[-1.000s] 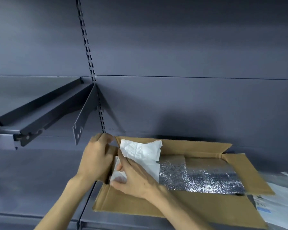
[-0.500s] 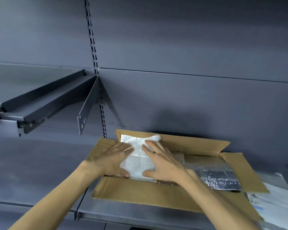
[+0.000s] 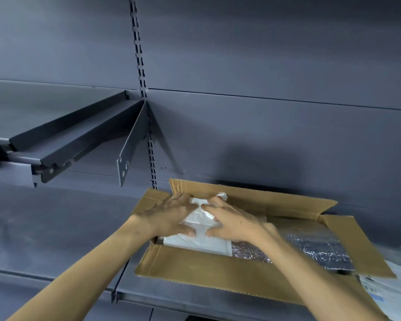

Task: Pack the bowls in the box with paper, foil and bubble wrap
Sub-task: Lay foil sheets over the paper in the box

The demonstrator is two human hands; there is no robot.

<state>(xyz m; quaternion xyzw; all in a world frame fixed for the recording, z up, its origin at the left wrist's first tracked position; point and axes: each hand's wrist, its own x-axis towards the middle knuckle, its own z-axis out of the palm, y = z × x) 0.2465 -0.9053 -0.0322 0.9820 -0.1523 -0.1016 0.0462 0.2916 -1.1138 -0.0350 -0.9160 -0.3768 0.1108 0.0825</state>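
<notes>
My left hand (image 3: 169, 214) and right hand (image 3: 232, 220) lie flat, fingers straight and slightly spread, pressing the crumpled white paper (image 3: 196, 239) into the left end of the open brown cardboard box (image 3: 208, 272), beside the silver foil sheet (image 3: 310, 249). No bowls show. Pressing too hard could tear the paper or crush whatever lies beneath.

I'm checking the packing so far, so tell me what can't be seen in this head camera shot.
- Bowls: none visible in the head view; white paper and both hands cover the cardboard box's left end.
- Under the foil sheet: hidden.
- Printed sheets: cut off by the right edge, text too small.
- Right hand: motion-blurred.
- Left hand: palm hidden.
</notes>
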